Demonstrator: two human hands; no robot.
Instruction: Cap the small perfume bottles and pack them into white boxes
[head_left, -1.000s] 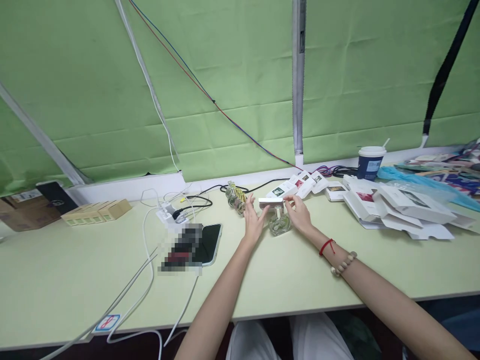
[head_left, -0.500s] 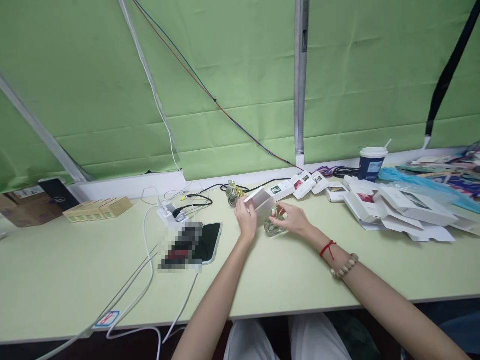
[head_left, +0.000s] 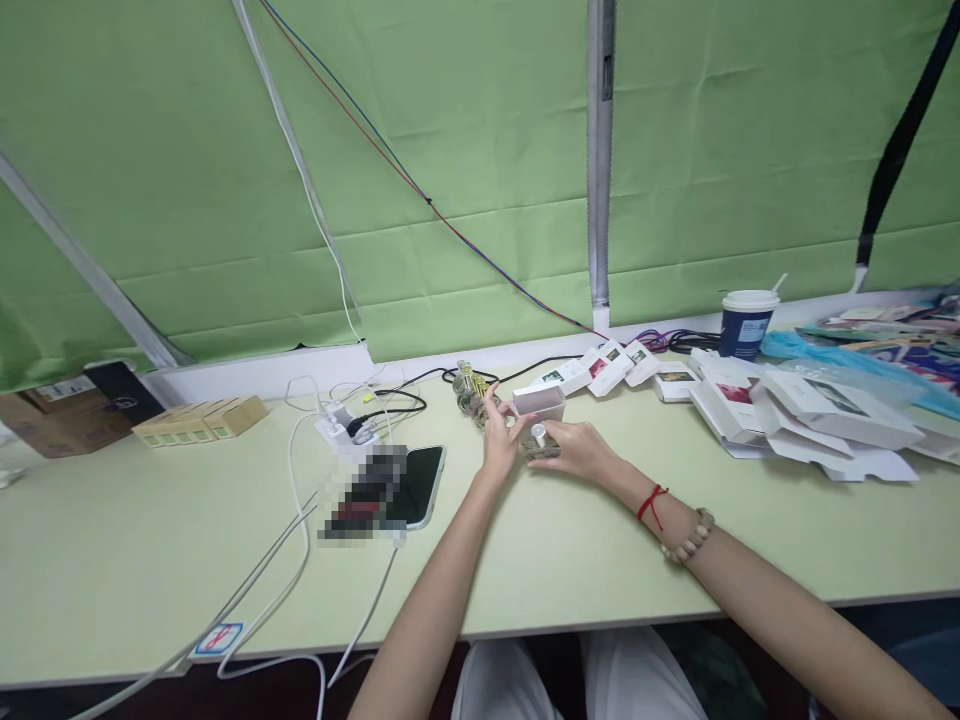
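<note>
Head view: toward the table's back edge, a bottle is pinched top-upward by the right hand, body partly hidden; the left hand's grip cannot be told.

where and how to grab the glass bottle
Probably the bottle's body, from the right, as the right hand does: the body's wider than the upward-pointing cap, and the left hand and white box crowd the left and far sides.

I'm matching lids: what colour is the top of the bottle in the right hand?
The bottle top looks silvery white, best seen in the head view.
</note>
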